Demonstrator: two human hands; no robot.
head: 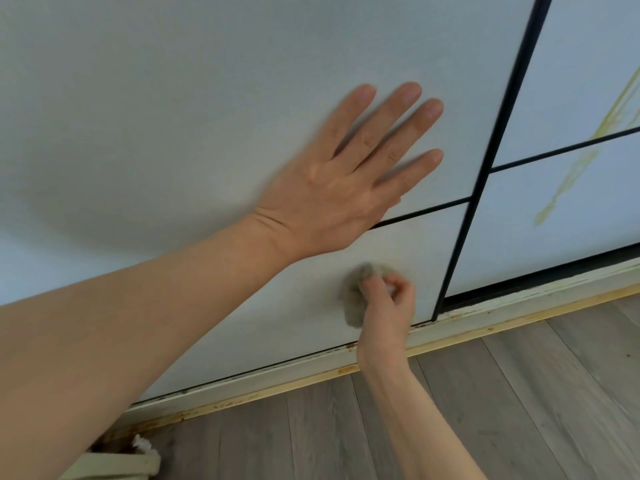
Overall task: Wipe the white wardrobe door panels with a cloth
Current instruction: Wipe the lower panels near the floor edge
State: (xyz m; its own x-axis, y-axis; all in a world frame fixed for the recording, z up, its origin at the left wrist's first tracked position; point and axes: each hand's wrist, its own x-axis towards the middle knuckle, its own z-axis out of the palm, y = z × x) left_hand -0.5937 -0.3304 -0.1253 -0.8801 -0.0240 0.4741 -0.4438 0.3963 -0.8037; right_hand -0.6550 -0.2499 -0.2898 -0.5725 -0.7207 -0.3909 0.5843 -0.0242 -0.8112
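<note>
The white wardrobe door (173, 116) fills most of the view, split into panels by thin black strips. My left hand (349, 181) lies flat on the upper panel, fingers straight and spread. Below it, my right hand (388, 306) grips a small bunched grey cloth (356, 289) and presses it against the lower panel (277, 313), near the door's bottom edge. The cloth looks blurred. A neighbouring door (554, 220) to the right carries yellowish streaks (568, 178) running down across two panels.
A black vertical frame strip (485, 174) separates the two doors. A worn cream bottom rail (485, 317) with rusty spots runs along the grey wood-plank floor (519, 410). A cream fabric object (121, 465) lies at the bottom left.
</note>
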